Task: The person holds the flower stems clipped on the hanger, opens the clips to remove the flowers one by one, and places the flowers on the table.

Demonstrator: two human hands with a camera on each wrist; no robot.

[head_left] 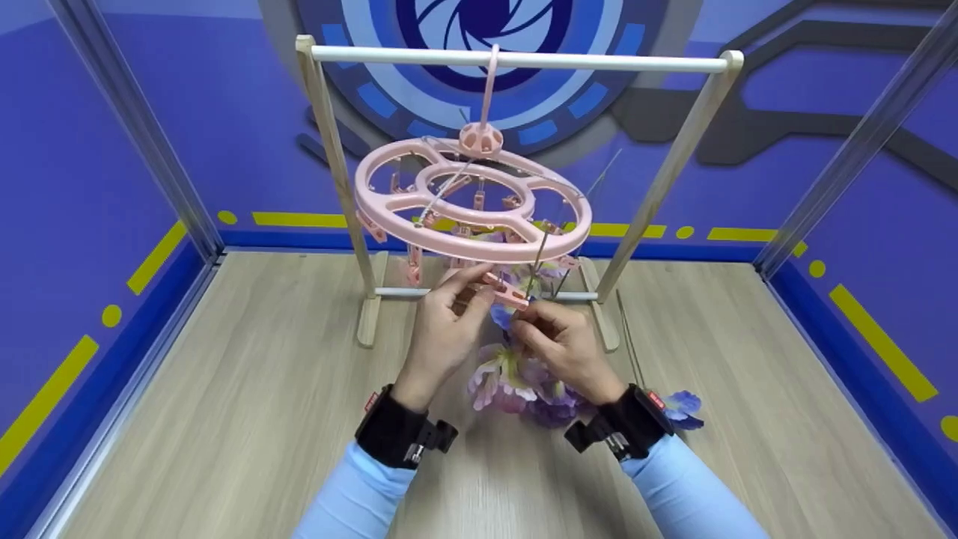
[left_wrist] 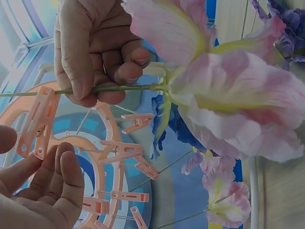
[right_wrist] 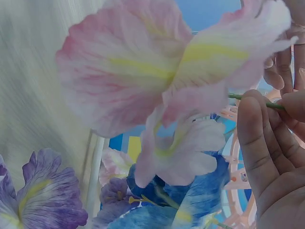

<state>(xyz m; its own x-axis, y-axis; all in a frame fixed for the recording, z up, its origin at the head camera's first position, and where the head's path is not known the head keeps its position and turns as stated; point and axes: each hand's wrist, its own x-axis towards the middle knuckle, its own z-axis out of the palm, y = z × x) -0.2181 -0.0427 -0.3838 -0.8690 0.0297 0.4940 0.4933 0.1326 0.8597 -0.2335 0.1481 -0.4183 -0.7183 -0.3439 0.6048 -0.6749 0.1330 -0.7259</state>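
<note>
Left hand: thumb and fingers pinching rear end of pink clip, below front rim of pink hanging rack. Right hand: thumb and fingertips closed on green stem, between clip and flower head. Flower head just beside right fingertips; stem crossing clip's tip, whether clamped there cannot be told. Petals broad, ruffled, pale pink, yellow-streaked. Clip narrow, slotted, with metal spring.

The clip hanger and clothespin are showing smooth, glossy plastic, the pink-white flower matt, veined, cloth-like material, and the frame uprights grained wood.
</note>
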